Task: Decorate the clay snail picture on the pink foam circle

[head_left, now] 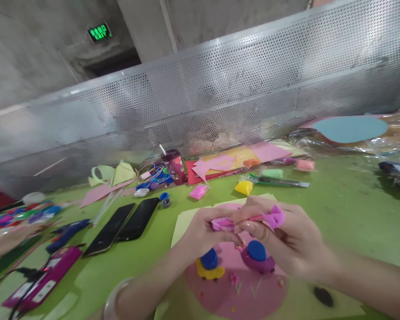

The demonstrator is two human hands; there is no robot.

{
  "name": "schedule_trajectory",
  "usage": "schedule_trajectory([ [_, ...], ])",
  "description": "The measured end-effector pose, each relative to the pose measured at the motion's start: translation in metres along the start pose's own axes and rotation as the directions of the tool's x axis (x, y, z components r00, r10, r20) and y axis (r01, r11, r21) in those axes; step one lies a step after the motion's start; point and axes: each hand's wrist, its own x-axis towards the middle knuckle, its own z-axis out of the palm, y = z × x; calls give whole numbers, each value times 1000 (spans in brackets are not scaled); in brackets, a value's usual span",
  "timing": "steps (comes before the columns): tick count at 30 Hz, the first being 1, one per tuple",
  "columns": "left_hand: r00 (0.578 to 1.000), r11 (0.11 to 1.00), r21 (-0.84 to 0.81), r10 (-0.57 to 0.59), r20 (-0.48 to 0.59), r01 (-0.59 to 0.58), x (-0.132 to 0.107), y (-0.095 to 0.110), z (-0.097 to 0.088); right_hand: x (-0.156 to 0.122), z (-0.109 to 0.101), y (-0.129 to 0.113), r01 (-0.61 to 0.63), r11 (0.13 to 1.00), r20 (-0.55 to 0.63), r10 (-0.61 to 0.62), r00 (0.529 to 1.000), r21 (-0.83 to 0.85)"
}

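Note:
My left hand [200, 233] is closed on a small pink packet [222, 224] that looks like wrapped modelling clay. My right hand [291, 238] pinches a pink strip beside it, and a crumpled purple-pink piece [274, 217] sticks out above its fingers. Both hands meet over a pink round sheet [233, 300] on pale yellow paper [178, 302]. On the sheet lie a yellow clay figure [216, 272] and a purple clay figure [260, 265], each with a blue cap on it. A small pink flower [234, 279] lies between them.
Two phones [110, 229] and a magenta power strip [46, 280] lie at left, near a blue glue gun [67, 235] and another person's arm [10, 240]. Behind my hands are a yellow clay packet [244, 187], a cutter [282, 182] and a drink cup [174, 166]. A perforated metal panel [193, 115] stands behind.

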Motion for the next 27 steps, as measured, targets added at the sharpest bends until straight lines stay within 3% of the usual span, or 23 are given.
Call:
schedule_trajectory([
  [8, 1000, 999, -25, -24, -17, 24, -1, 2, 1, 3, -1, -1, 14, 1000, 15, -14, 1000, -5],
  [14, 998, 997, -53, -50, -37, 48, -3, 9, 5, -2, 0, 1, 71, 986, -24, -76, 997, -148],
  [18, 998, 997, -56, -51, -33, 50, -3, 9, 7, -4, -1, 3, 19, 964, -36, -30, 999, -264],
  [27, 998, 999, -19, -45, -46, 44, -1, 4, 4, -1, -5, 2, -10, 974, -83, -9, 996, -225],
])
